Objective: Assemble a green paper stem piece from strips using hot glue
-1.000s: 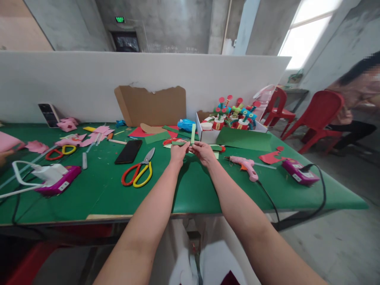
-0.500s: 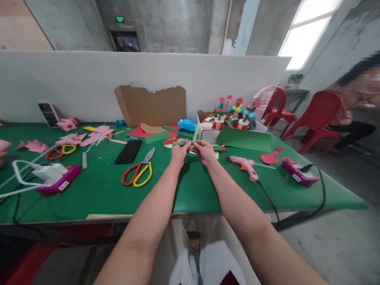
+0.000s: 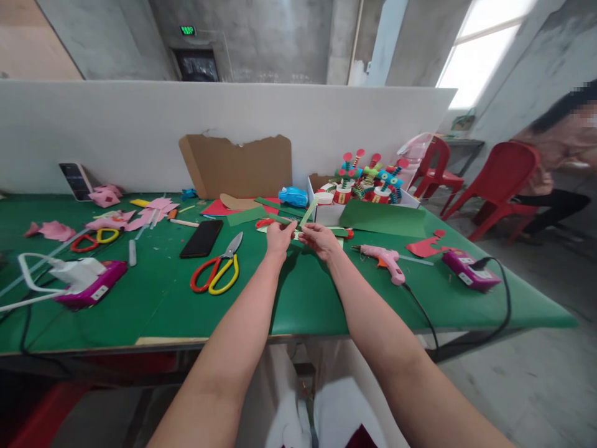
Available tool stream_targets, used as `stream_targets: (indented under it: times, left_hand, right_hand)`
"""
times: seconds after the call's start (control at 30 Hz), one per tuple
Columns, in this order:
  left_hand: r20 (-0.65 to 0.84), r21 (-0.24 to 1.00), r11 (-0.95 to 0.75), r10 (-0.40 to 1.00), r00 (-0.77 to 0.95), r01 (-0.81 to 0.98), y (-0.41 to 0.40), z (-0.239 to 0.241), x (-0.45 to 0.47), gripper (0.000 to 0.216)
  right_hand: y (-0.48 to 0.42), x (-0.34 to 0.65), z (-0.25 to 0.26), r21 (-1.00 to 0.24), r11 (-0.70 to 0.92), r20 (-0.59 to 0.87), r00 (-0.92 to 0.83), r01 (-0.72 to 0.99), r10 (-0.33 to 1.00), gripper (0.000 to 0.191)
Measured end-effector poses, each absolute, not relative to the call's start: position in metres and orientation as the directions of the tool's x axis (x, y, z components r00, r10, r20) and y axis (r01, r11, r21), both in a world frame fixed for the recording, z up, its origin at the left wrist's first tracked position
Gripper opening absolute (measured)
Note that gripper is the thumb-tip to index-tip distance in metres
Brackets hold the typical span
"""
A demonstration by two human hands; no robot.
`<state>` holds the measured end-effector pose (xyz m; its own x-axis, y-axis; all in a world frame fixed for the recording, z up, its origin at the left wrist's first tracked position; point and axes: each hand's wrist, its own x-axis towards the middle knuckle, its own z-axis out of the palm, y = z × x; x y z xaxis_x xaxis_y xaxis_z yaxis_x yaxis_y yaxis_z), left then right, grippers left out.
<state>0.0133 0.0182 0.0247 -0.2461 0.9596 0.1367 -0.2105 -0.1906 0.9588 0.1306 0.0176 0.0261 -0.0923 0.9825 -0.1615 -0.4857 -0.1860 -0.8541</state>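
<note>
Both my hands meet over the green table (image 3: 303,298), each pinching crossed paper strips. My left hand (image 3: 280,238) is closed on a dark green paper strip (image 3: 278,218) that runs up to the left. My right hand (image 3: 319,239) is closed on a light green paper strip (image 3: 308,211) that leans up to the right. The strips cross between my fingertips. Red and yellow scissors (image 3: 217,270) lie to the left of my left hand, beside a black phone (image 3: 202,238). A pink glue gun (image 3: 387,260) lies to the right of my right hand.
A white box (image 3: 329,213) of colourful craft figures stands behind my hands, with a green sheet (image 3: 382,219) leaning on it. Cardboard (image 3: 237,165) leans on the white partition. Purple devices (image 3: 91,283) (image 3: 469,272) sit at both sides. A person sits at far right by red chairs (image 3: 501,180).
The light green strip has tipped from upright to leaning right, and the dark strip has swung up to the left. My hands stayed in place. The pink sheet at far left is gone.
</note>
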Motion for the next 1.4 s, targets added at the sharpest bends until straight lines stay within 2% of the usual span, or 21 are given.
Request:
stream_targets:
  times: [0.2, 0.33, 0.57, 0.83, 1.07, 1.2, 1.4]
  left_hand:
    - [0.101, 0.941, -0.146, 0.982, -0.158, -0.306, 0.018, 0.023, 0.012, 0.031]
    - [0.102, 0.956, -0.119, 0.992, -0.079, -0.266, 0.018, 0.021, 0.015, 0.03]
    - [0.128, 0.959, -0.162, 0.979, -0.156, -0.232, 0.022, 0.016, 0.016, 0.029]
    - [0.113, 0.944, -0.171, 0.972, -0.207, -0.283, 0.028, 0.013, 0.014, 0.029]
    - [0.118, 0.945, -0.17, 0.974, -0.194, -0.278, 0.024, 0.017, 0.012, 0.026]
    - [0.111, 0.957, -0.143, 0.984, -0.136, -0.251, 0.022, 0.018, 0.013, 0.028]
    - [0.14, 0.948, -0.179, 0.977, -0.161, -0.262, 0.025, 0.015, 0.012, 0.029]
  right_hand:
    - [0.018, 0.127, 0.027, -0.816, -0.134, -0.147, -0.022, -0.563, 0.989, 0.021]
    - [0.017, 0.127, 0.027, -0.809, -0.131, -0.156, -0.006, -0.573, 0.988, 0.02]
    - [0.017, 0.125, 0.022, -0.876, -0.038, -0.059, 0.029, -0.481, 0.998, 0.021]
    - [0.017, 0.122, 0.019, -0.885, -0.008, -0.013, 0.008, -0.465, 1.0, 0.024]
    - [0.016, 0.125, 0.022, -0.88, -0.066, -0.029, -0.085, -0.47, 0.996, 0.022]
    - [0.017, 0.127, 0.02, -0.904, -0.069, -0.062, -0.03, -0.422, 0.998, 0.021]
    - [0.017, 0.121, 0.017, -0.918, -0.05, -0.062, 0.019, -0.393, 0.998, 0.017]
